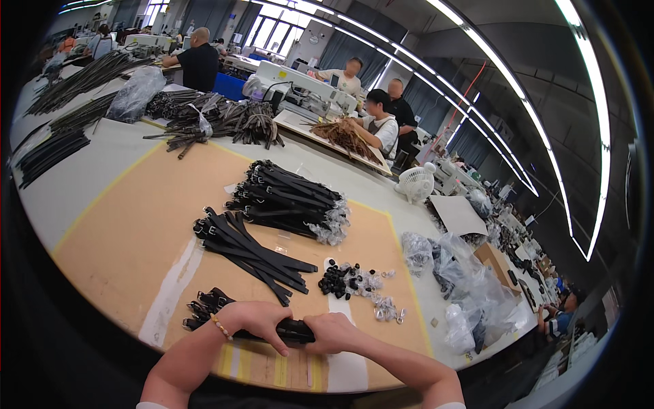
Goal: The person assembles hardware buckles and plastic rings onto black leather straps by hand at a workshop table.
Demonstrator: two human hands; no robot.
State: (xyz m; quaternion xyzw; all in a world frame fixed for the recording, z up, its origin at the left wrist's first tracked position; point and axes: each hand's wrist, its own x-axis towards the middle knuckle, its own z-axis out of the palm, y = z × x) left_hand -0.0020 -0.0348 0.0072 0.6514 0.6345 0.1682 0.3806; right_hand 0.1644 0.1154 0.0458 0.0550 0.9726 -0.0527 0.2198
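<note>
Near the table's front edge, a bundle of black belts (208, 308) lies sideways, buckles to the left. My left hand (262, 324) wraps over the middle of this bundle, a beaded bracelet on its wrist. At the bundle's right end my right hand (330, 332) is closed on it, fingers partly hidden. Just beyond lies a looser fan of black belts (255, 252) with silver buckles. Farther off is a thick stack of black belts (289, 198), their right ends in clear plastic. To the right sits a pile of small black loops (338, 278) beside small clear plastic pieces (385, 308).
Clear plastic bags (470, 286) crowd the table's right side, near a cardboard box (497, 262). A white fan (417, 183) stands beyond. Dark strap bundles (218, 116) line the far left. Across the table a person (381, 123) handles brown strips (347, 138); others work behind.
</note>
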